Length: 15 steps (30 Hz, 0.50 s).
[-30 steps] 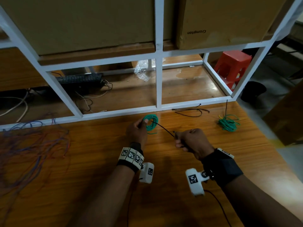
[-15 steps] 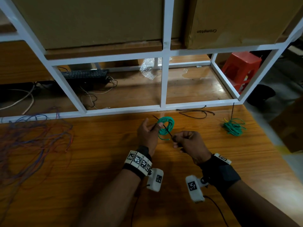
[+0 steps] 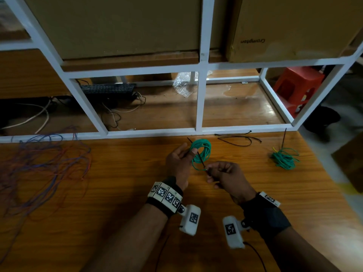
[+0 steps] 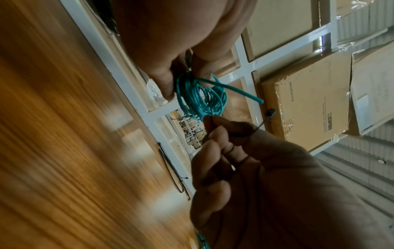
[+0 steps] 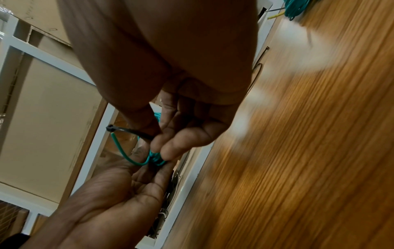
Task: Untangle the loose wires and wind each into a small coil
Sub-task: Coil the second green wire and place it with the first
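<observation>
Left hand (image 3: pixel 179 163) grip pinches green coil (image 3: pixel 202 154) upright, keeping loops gathered. Right hand (image 3: pixel 225 175) grip pinches black tie (image 3: pixel 200 159) across coil, likely for binding. Tangle (image 3: pixel 39 163) waits far left on worktop (image 3: pixel 117 193).

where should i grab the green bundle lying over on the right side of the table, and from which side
Take the green bundle at its dense knot in the middle, coming straight down from above. It lies flat on the table with loose loops spreading to the right and a yellow end poking out at the upper left. A grip on an outer loop would probably pull one strand free, not lift the whole bundle. Nothing stands above it.
</observation>
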Motion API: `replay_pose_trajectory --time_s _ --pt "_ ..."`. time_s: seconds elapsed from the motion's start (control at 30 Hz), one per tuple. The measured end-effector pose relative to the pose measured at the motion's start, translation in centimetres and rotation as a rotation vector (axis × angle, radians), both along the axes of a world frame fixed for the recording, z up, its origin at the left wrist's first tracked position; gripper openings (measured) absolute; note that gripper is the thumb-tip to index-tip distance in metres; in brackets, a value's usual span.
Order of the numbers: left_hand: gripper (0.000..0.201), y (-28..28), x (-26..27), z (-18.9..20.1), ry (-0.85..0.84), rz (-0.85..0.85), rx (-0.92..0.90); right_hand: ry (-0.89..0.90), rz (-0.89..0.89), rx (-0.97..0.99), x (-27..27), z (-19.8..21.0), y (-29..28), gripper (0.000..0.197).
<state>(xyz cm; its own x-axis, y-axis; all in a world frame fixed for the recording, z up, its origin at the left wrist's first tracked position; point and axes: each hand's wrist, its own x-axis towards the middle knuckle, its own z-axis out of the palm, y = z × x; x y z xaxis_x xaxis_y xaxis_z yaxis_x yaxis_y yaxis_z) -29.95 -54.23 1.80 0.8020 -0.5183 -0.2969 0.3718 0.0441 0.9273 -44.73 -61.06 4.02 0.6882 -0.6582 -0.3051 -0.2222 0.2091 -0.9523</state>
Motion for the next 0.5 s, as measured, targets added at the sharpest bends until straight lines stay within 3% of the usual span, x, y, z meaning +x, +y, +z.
replay_pose_trajectory --time_s 0.1,0.27,0.4,0.5 --pt "0.039 0.1 -0.1 0.2 0.007 -0.052 -0.018 -0.004 0.021 0.000 -0.1 -0.1 0.0 0.006" --pt "0.031 0.3 -0.4 0.6 -0.018 -0.022 -0.030 -0.026 0.045 0.043 -0.5 0.6 -0.1 0.010" --pt "0.027 0.2 -0.4 1.1 -0.064 0.035 -0.023 -0.126 0.136 0.110 -1.3 1.6 -0.2 0.027" --pt "0.027 0.2 -0.1 1.5 -0.057 0.057 -0.010 -0.116 0.276 -0.109 -2.2 1.7 -0.1 0.043"
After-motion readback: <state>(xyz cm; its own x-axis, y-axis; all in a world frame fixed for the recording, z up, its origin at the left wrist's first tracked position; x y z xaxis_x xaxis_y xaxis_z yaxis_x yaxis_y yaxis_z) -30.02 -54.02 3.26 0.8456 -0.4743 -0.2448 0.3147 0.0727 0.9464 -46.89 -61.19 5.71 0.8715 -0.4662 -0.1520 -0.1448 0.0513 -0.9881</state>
